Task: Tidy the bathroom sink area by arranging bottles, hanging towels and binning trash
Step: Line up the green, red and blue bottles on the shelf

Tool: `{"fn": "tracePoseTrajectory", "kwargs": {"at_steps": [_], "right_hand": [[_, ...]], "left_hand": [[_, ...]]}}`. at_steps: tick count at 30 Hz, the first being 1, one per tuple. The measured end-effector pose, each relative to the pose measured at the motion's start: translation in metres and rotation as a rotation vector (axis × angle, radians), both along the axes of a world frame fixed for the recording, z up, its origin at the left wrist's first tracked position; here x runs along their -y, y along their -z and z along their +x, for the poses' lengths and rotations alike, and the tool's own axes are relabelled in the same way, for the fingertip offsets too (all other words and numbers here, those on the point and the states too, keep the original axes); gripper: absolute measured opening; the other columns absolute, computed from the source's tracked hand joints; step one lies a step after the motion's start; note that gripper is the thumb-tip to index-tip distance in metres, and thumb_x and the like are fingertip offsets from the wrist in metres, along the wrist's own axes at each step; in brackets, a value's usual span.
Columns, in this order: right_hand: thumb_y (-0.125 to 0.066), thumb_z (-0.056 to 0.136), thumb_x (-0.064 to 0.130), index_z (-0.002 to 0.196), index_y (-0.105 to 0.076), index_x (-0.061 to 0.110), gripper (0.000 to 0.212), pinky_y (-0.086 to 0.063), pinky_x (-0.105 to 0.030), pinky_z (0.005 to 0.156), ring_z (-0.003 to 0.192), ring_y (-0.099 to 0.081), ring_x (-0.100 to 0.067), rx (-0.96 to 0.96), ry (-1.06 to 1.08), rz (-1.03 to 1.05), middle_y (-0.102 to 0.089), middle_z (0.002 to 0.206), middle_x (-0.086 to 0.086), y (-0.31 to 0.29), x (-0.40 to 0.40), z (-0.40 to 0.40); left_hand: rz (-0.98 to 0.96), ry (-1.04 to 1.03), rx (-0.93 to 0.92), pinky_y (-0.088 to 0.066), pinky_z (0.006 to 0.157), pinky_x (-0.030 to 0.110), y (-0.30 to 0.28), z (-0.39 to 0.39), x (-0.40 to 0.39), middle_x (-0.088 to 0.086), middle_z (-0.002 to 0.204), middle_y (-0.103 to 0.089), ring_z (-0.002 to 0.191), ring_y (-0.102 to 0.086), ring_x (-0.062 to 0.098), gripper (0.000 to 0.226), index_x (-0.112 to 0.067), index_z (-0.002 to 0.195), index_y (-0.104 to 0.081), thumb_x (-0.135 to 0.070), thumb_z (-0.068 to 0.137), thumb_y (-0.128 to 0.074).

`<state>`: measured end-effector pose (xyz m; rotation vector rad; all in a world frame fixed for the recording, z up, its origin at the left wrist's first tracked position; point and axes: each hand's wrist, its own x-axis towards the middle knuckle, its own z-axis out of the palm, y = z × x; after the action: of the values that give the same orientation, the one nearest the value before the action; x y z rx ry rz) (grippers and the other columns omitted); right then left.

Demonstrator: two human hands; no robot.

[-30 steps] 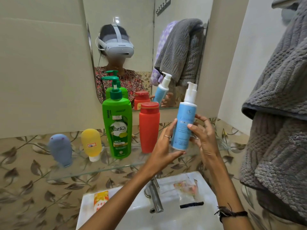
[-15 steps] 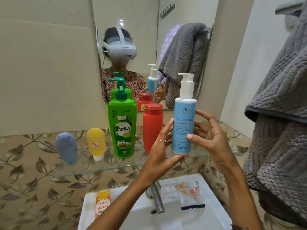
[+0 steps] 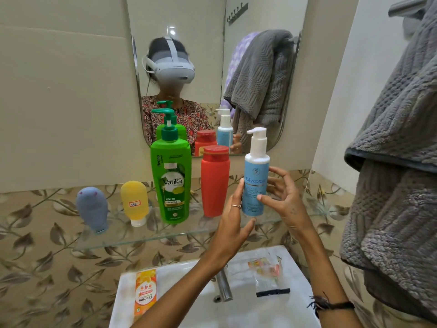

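My left hand (image 3: 233,221) and right hand (image 3: 282,200) hold the blue Glyconac pump bottle (image 3: 255,183) upright between them. My left fingers lie along its left side with the thumb curled under the base; my right thumb presses its front label and the other right fingers curl round behind. It is a smooth plastic cylinder, pale blue with a white shoulder and white pump head, and its base sits at the right end of the glass shelf (image 3: 165,235); I cannot tell whether it touches the glass.

Just left of it on the shelf stands a red plastic bottle (image 3: 214,183), flat-sided with a wide flip cap. Next comes a tall green Vatika shampoo bottle (image 3: 171,183) with a darker green pump. Further left a yellow squeeze tube (image 3: 134,202) and a grey-blue squeeze tube (image 3: 92,209), both soft and rounded, stand on their caps.

Behind the shelf an oval-cornered mirror (image 3: 203,55) hangs on the plain beige wall, above leaf-patterned tile.

Below my arms is the white ceramic sink (image 3: 203,308) with a chrome tap (image 3: 223,287). An orange sachet (image 3: 144,294) lies flat on its left rim, and a crumpled clear plastic wrapper (image 3: 266,273) lies on the right rim.

A thick grey towel (image 3: 397,162) with a ribbed, woven texture hangs at my right.
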<state>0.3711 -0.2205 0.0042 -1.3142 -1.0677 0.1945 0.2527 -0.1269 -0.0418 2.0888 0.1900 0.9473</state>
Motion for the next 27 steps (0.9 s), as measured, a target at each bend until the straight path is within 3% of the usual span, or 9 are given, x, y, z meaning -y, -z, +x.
{"fn": "tracePoseTrajectory", "kwargs": {"at_steps": [5,11,17,21,27], "right_hand": [[-0.071,0.074,-0.006,0.115,-0.050,0.036,0.063,-0.051,-0.015,0.081,0.103,-0.063,-0.002,0.004,-0.005,-0.055,-0.066,0.111,0.004,0.012,-0.014,0.016],[-0.071,0.073,-0.009,0.113,-0.049,0.032,0.062,-0.048,-0.008,0.080,0.100,-0.062,0.006,-0.028,0.006,-0.082,-0.063,0.110,0.010,0.023,-0.025,0.028],[-0.069,0.073,-0.012,0.113,-0.048,0.030,0.061,-0.049,-0.009,0.081,0.101,-0.062,0.006,-0.057,-0.015,-0.120,-0.061,0.113,0.010,0.033,-0.035,0.039],[-0.068,0.074,-0.013,0.112,-0.048,0.031,0.062,-0.049,-0.010,0.083,0.101,-0.062,0.006,-0.083,0.000,-0.114,-0.060,0.115,0.008,0.038,-0.038,0.047],[-0.067,0.074,-0.013,0.112,-0.049,0.030,0.060,-0.049,-0.010,0.083,0.103,-0.062,0.005,-0.132,-0.015,-0.096,-0.060,0.116,0.010,0.039,-0.041,0.055]], "left_hand": [[0.011,-0.074,-0.049,-0.030,0.103,0.007,0.009,0.009,-0.005,-0.007,0.150,-0.026,0.133,-0.035,0.002,0.086,-0.037,0.147,0.001,-0.007,0.089,-0.055],[0.125,-0.143,-0.110,-0.037,0.098,0.019,0.010,0.016,-0.012,-0.001,0.152,-0.030,0.130,-0.044,0.013,0.082,-0.027,0.149,0.000,-0.006,0.090,-0.053],[0.146,-0.223,-0.162,-0.048,0.091,0.035,0.010,0.023,-0.017,0.003,0.148,-0.038,0.120,-0.054,0.023,0.077,-0.026,0.149,-0.003,-0.009,0.091,-0.051],[0.189,-0.252,-0.191,-0.052,0.085,0.038,0.010,0.029,-0.020,0.002,0.145,-0.042,0.114,-0.059,0.025,0.075,-0.026,0.148,-0.007,-0.012,0.090,-0.053],[0.169,-0.252,-0.220,-0.050,0.092,0.041,0.006,0.038,-0.022,0.003,0.147,-0.038,0.120,-0.054,0.025,0.075,-0.023,0.148,-0.009,-0.011,0.090,-0.054]]}}
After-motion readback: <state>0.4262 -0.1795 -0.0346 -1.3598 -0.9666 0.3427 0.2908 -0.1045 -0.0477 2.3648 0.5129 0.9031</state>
